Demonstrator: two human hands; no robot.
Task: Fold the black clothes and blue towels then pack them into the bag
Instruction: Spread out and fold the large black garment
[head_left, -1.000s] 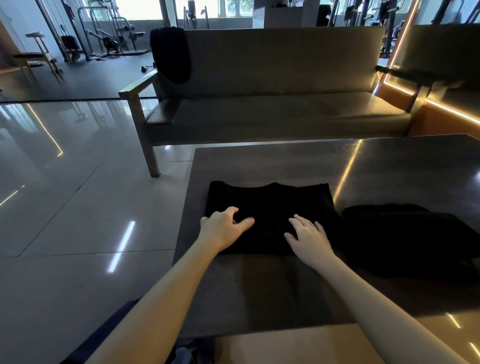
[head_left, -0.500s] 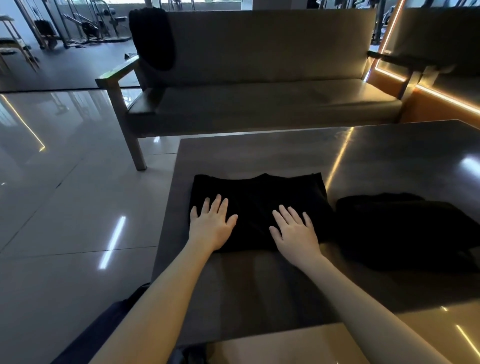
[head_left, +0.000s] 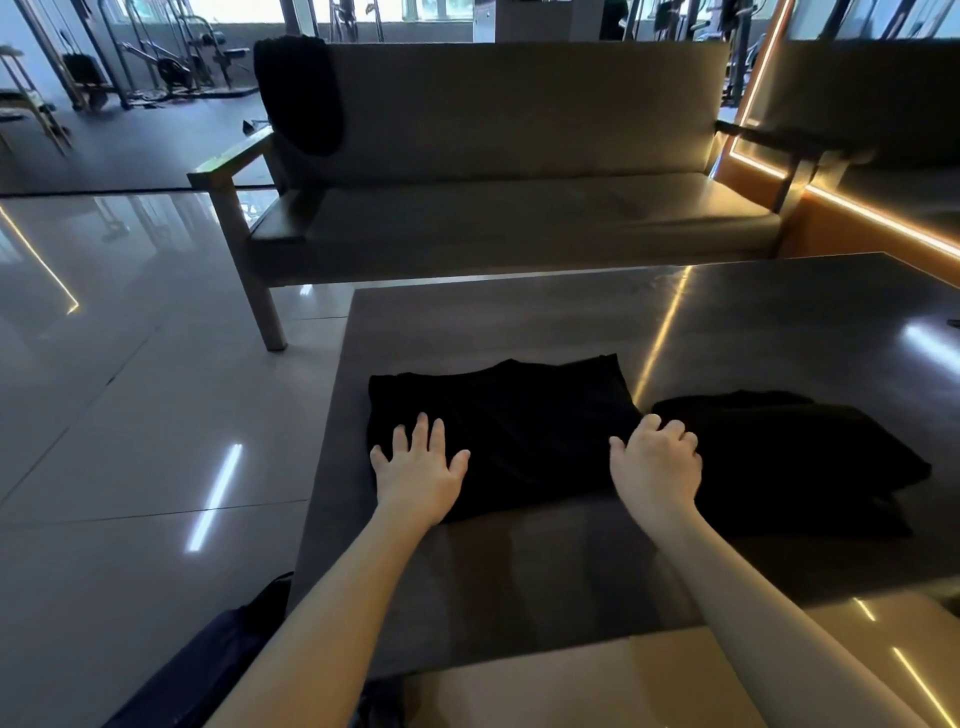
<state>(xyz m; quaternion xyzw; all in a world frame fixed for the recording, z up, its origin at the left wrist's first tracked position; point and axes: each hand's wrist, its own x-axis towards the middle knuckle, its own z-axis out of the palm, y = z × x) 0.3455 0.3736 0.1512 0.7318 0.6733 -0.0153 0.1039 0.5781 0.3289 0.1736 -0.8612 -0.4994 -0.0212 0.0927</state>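
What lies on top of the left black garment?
The left hand lies flat on the garment; the right hand rests at its right edge. Cloth under them is hidden.

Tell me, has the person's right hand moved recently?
Yes: the right hand slid rightward across the folded black garment, from nearer its middle to its right edge beside the crumpled black pile.

place: gym lounge | evidence: weight machines (head_left: 171, 67) (far back), sofa (head_left: 519, 156)
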